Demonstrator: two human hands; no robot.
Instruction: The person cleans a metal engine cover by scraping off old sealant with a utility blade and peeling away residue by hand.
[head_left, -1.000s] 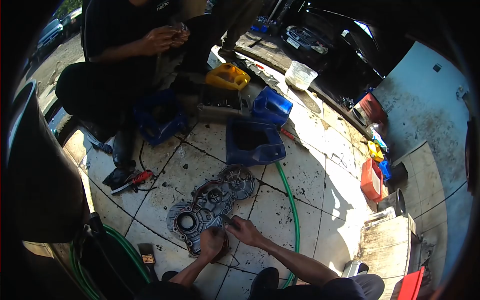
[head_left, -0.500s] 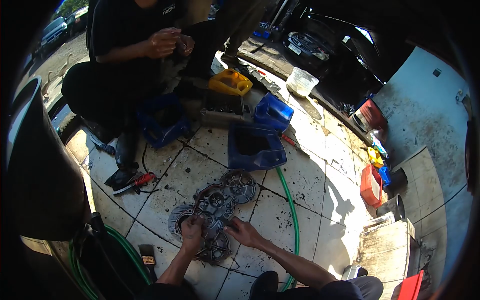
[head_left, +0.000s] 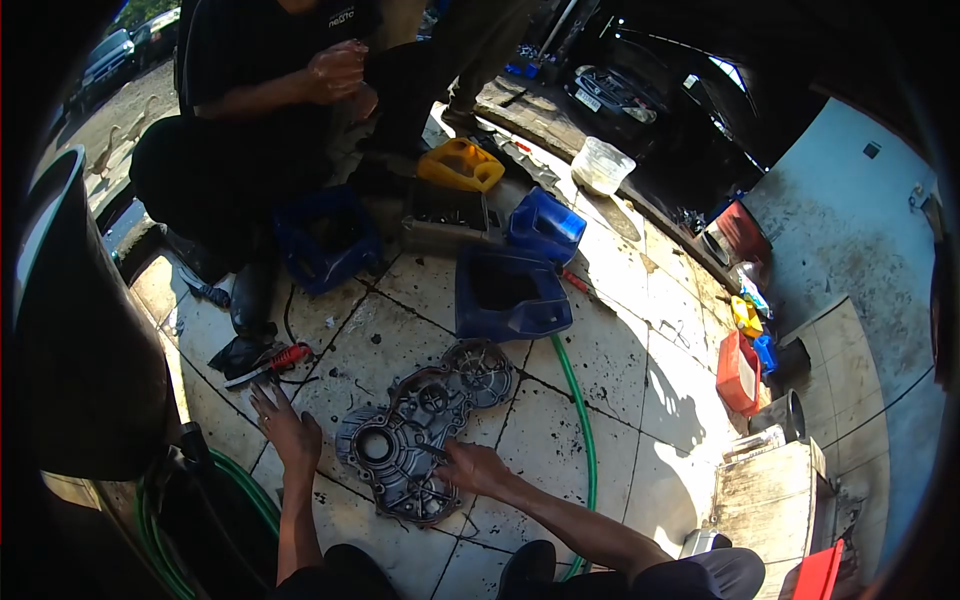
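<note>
A grey metal engine casing (head_left: 408,412) lies on the tiled floor in front of me, with a round bore and several ribbed recesses showing. My right hand (head_left: 472,468) rests at its lower right side, fingers closed around a thin dark tool (head_left: 434,453) whose tip reaches over the casing; its exact kind I cannot make out. Off to the left of the casing, my left hand (head_left: 288,428) is stretched out with fingers apart and holds nothing. Just beyond its fingertips lies a red-handled tool (head_left: 288,356) on the floor.
Cut-open blue containers (head_left: 512,318), a yellow one (head_left: 460,165) and a grey box of small parts (head_left: 448,236) stand beyond the casing. A green hose (head_left: 582,410) runs along the right. Another person (head_left: 240,150) crouches opposite. A large dark drum (head_left: 90,340) stands left.
My left hand has left the casing and moved left towards the red-handled tool, opening its fingers. My right hand has shifted slightly left and down. The other person's hands have moved slightly.
</note>
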